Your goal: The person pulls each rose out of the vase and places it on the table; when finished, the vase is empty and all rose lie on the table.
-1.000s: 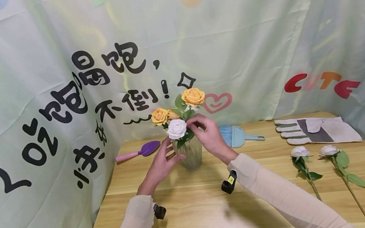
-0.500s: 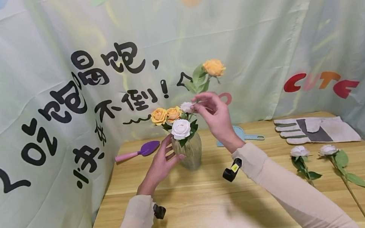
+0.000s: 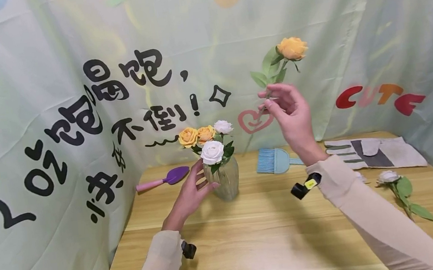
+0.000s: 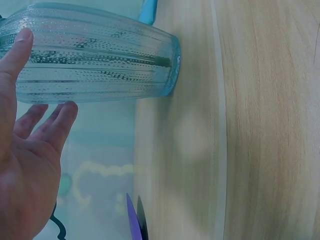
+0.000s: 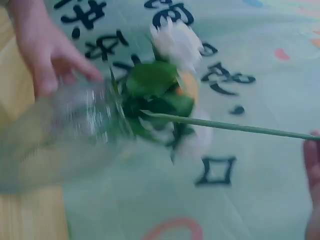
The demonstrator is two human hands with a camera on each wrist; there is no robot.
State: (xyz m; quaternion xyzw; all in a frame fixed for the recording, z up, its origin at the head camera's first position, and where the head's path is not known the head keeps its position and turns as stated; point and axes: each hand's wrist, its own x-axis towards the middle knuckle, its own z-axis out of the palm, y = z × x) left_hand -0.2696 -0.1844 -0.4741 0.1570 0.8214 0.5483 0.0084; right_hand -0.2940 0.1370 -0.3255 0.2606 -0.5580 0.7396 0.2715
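Observation:
My right hand (image 3: 293, 119) pinches the stem of an orange rose (image 3: 292, 49), held up to the right of the vase with its bloom on top. In the right wrist view the thin green stem (image 5: 240, 127) reaches from the fingers back across the flowers. A ribbed glass vase (image 3: 227, 182) stands upright on the table. It holds two orange roses, one of them at the left (image 3: 188, 137), and two white ones, the nearer white rose (image 3: 212, 152) in front. My left hand (image 3: 192, 191) holds the vase's left side, its thumb (image 4: 17, 50) across the glass.
Behind the vase lie a purple trowel (image 3: 177, 175) with a pink handle and a light blue dustpan-like tool (image 3: 280, 161). At right are a work glove (image 3: 401, 150) and a white rose (image 3: 388, 177); another is mostly hidden by the right arm. Printed curtains border the table.
My right hand has drawn the orange rose up out of the vase and carried it to the right. The left hand has stayed at the vase.

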